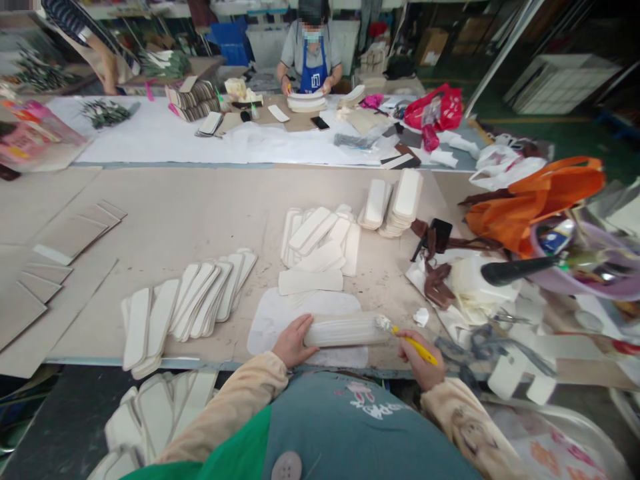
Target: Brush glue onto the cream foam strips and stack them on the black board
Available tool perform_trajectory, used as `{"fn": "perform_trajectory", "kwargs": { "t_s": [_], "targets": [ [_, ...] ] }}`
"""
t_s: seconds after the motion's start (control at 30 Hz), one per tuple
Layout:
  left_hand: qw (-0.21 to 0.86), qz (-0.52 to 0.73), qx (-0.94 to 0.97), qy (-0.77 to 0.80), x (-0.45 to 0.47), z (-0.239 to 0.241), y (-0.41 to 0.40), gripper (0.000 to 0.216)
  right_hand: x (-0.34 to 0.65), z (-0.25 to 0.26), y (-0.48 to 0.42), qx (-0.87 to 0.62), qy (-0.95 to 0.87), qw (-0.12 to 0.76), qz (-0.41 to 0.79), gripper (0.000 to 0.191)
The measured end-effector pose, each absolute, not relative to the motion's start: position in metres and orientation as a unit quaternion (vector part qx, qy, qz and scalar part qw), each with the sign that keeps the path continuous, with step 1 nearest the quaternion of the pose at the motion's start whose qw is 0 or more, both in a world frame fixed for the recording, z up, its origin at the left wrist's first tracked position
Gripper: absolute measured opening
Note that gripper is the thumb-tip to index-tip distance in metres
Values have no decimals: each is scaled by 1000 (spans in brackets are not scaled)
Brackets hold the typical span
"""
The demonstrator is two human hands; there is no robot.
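Note:
My right hand (423, 363) is closed round the yellow handle of a small brush (416, 347). White paste clings to the brush head, which touches the right end of a pale rounded strip (345, 330) that looks layered or streaked. At that strip's left end, my left hand (295, 341) grips it between thumb and fingers. Under the strip lies a white sheet (263, 327) on the table. Just beyond it is a loose pile of white strips (320, 243), and a fanned row of similar strips (190, 300) spreads to the left.
Two neat stacks of strips (405, 200) stand farther back. To the right are an orange bag (540, 200), a purple basin (595, 280), a white container (480, 280) and scraps. Flat boards (75, 233) lie at left. A co-worker (310, 60) handles strips across the table.

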State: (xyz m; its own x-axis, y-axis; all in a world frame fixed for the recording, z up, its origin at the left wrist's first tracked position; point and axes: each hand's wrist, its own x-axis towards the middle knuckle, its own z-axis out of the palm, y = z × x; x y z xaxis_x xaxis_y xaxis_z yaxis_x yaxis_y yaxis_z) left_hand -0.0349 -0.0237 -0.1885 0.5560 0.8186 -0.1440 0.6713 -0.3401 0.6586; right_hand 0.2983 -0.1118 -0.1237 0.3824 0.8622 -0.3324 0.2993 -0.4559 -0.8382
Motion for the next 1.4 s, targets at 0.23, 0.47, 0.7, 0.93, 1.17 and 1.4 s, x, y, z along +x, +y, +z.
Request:
{"fn": "perform_trajectory", "kwargs": {
  "t_s": [0.23,0.47,0.7,0.93,1.17,1.4],
  "targets": [
    [350,77,811,463,-33,-179,-25,86,296,-123,-111,-770,-372,353,380,33],
    [319,87,832,445,-46,-166,-9,101,317,-110,-117,-786,-335,391,342,39],
    [168,31,811,560,-60,-157,91,55,296,-95,-118,-781,-372,382,326,39],
    [170,-42,765,619,-59,-169,140,36,289,-91,-124,-791,-373,391,287,38],
    [199,-64,735,645,-62,-176,142,50,284,-98,-127,-794,-354,408,278,42],
    [217,-16,720,659,-60,-166,146,34,287,-110,-125,-766,-377,443,273,40]
  ]
}}
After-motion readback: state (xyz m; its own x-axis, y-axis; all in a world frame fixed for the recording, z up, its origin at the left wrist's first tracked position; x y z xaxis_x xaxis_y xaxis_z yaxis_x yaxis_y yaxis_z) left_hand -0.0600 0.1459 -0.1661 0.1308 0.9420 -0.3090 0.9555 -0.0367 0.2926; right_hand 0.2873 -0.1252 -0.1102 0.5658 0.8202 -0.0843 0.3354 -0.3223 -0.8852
